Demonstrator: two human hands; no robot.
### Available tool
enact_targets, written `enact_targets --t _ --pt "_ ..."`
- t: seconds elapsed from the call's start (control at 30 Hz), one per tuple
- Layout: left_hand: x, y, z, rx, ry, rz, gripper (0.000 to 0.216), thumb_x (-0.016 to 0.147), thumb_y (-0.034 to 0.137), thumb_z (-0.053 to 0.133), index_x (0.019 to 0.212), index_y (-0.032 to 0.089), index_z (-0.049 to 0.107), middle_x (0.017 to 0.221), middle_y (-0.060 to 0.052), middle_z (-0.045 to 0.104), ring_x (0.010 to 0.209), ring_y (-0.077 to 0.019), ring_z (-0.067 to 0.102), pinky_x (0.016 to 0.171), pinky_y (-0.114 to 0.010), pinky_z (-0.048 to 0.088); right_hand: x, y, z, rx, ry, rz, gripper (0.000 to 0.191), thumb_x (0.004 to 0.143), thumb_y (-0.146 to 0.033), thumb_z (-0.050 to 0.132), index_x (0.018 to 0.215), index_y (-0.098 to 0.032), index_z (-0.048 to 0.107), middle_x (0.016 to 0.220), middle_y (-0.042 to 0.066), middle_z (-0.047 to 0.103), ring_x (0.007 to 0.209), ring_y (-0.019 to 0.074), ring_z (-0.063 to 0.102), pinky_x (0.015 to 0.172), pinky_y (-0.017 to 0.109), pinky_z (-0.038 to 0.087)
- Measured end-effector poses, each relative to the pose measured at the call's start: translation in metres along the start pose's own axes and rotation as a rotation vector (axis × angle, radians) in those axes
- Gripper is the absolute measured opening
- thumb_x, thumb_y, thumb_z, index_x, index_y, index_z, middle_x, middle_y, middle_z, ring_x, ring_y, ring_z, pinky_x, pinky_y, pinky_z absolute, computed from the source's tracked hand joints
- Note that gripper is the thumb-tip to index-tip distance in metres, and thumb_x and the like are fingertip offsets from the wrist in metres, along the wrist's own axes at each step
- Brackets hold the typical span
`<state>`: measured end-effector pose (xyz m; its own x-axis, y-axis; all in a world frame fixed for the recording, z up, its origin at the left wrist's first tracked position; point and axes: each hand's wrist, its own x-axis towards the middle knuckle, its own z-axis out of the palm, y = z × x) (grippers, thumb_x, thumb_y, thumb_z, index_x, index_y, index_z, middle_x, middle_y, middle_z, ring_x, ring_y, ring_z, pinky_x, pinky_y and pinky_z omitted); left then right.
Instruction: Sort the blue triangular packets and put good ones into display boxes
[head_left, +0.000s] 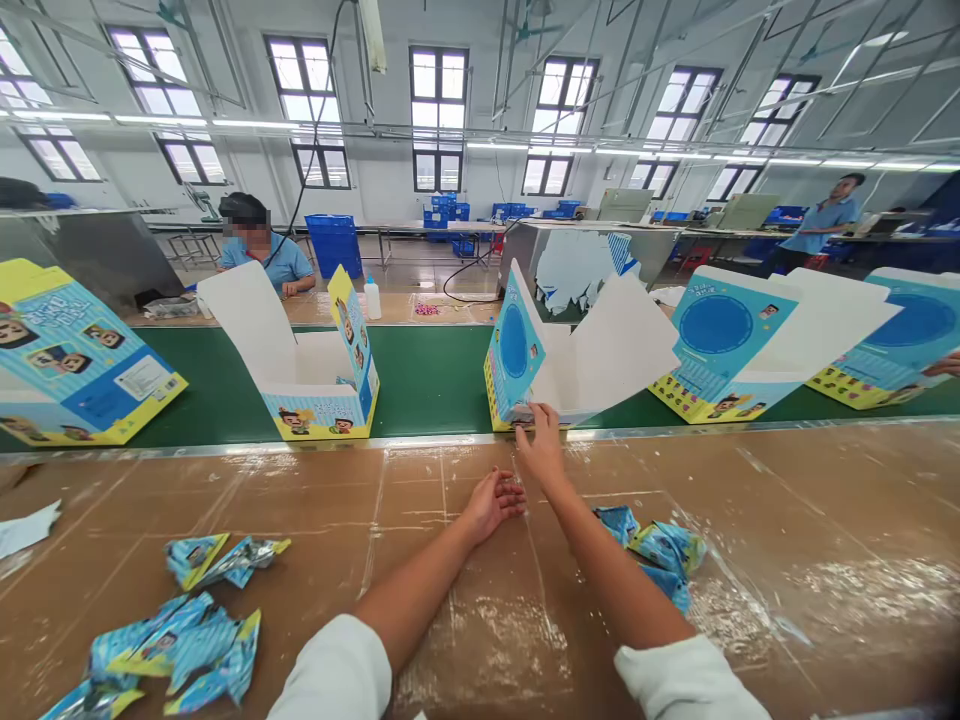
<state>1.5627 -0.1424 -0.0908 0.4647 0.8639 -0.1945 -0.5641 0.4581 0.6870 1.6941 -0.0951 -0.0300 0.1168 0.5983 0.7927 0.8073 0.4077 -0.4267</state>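
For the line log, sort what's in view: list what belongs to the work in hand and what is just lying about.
In hand: right hand on the open box at the belt edge; left hand resting on the table; foil packets beside the right forearm.
Lying about: white bottle, paper scrap, closed box at far left.

Clipped by the left edge: printed box (75, 360). Under right hand (541, 452) fingertips, something greyish, impossible to make out.

Bare tabletop (315, 510) between packet piles (180, 650), open boxes (577, 370) (flaps raised) crowding belt (427, 380)
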Motion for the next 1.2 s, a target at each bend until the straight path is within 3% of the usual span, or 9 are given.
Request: enact_targets --t 0.17,0.33,0.5,0.67,0.8,0.87,1.0,1.13,1.2 --pt "-0.001 0.001 -0.003 0.000 -0.009 0.006 0.027 0.091 0.043 0.052 0.091 0.017 0.057 0.075 -0.005 0.064 0.068 -0.0167 0.064 0.072 -0.033 0.051 -0.038 -0.022 -0.003 -0.022 -0.044 0.015 0.043 0.085 -0.026 0.048 0.127 -0.016 0.048 0.128 0.017 0.043 0.123 0.0294 0.042 0.103 0.052 0.039" --pt "-0.001 0.001 -0.004 0.012 -0.003 0.023 0.024 0.088 0.042 0.058 0.089 0.018 0.058 0.075 -0.003 0.064 0.064 -0.0149 0.062 0.072 -0.033 0.050 -0.047 -0.031 -0.004 -0.006 -0.125 0.018 0.044 0.084 -0.024 0.046 0.128 -0.017 0.049 0.129 0.018 0.043 0.122 0.0301 0.043 0.105 0.053 0.037" --pt "-0.003 0.004 -0.002 0.026 -0.010 0.026 0.027 0.087 0.044 0.059 0.090 0.016 0.059 0.075 -0.006 0.065 0.068 -0.0171 0.064 0.068 -0.032 0.050 -0.014 -0.033 -0.004 0.041 -0.192 -0.014 0.049 0.084 -0.023 0.046 0.132 -0.016 0.048 0.132 0.017 0.043 0.127 0.0293 0.041 0.106 0.050 0.038" --pt "-0.004 0.008 -0.003 0.075 0.003 0.026 0.029 0.090 0.043 0.055 0.092 0.015 0.059 0.077 -0.007 0.065 0.071 -0.0177 0.065 0.070 -0.033 0.051 0.034 -0.039 0.000 -0.007 -0.337 0.076 0.056 0.083 -0.021 0.048 0.138 -0.012 0.044 0.143 0.020 0.037 0.124 0.0316 0.048 0.100 0.047 0.045" --pt "-0.004 0.011 -0.005 0.117 0.008 0.023 0.029 0.090 0.043 0.054 0.093 0.015 0.058 0.079 -0.007 0.065 0.072 -0.0167 0.065 0.072 -0.032 0.051 0.036 -0.050 -0.005 0.031 -0.351 0.070 0.054 0.083 -0.019 0.051 0.136 -0.012 0.047 0.150 0.020 0.029 0.130 0.0328 0.043 0.104 0.048 0.041" --pt "-0.003 0.012 -0.006 0.129 0.009 0.018 0.028 0.089 0.044 0.055 0.094 0.016 0.057 0.078 -0.006 0.065 0.071 -0.0163 0.064 0.072 -0.032 0.051 0.019 -0.057 -0.014 0.117 -0.273 0.039 0.049 0.084 -0.021 0.051 0.133 -0.015 0.051 0.149 0.018 0.032 0.133 0.0295 0.041 0.105 0.045 0.041" --pt "-0.003 0.012 -0.006 0.137 0.007 0.009 0.025 0.089 0.042 0.056 0.094 0.017 0.058 0.078 -0.004 0.065 0.070 -0.0154 0.064 0.072 -0.031 0.051 -0.038 -0.065 -0.053 0.252 -0.090 0.063 0.032 0.088 -0.027 0.049 0.118 -0.022 0.060 0.137 0.012 0.047 0.119 0.0227 0.053 0.095 0.039 0.049" --pt "-0.006 0.013 -0.004 0.134 0.014 -0.008 0.024 0.091 0.039 0.053 0.095 0.016 0.059 0.078 -0.006 0.066 0.072 -0.0161 0.066 0.071 -0.031 0.053 -0.086 -0.054 -0.112 0.131 0.116 0.259 0.024 0.089 -0.032 0.049 0.105 -0.021 0.064 0.111 0.011 0.059 0.092 0.0202 0.060 0.078 0.035 0.053" --pt "-0.007 0.013 -0.002 0.125 0.024 -0.015 0.023 0.092 0.037 0.053 0.094 0.015 0.059 0.077 -0.006 0.067 0.070 -0.0160 0.066 0.070 -0.031 0.053 -0.099 -0.041 -0.139 0.003 0.091 0.329 0.025 0.088 -0.032 0.049 0.104 -0.021 0.064 0.102 0.010 0.060 0.081 0.0191 0.058 0.075 0.035 0.052"
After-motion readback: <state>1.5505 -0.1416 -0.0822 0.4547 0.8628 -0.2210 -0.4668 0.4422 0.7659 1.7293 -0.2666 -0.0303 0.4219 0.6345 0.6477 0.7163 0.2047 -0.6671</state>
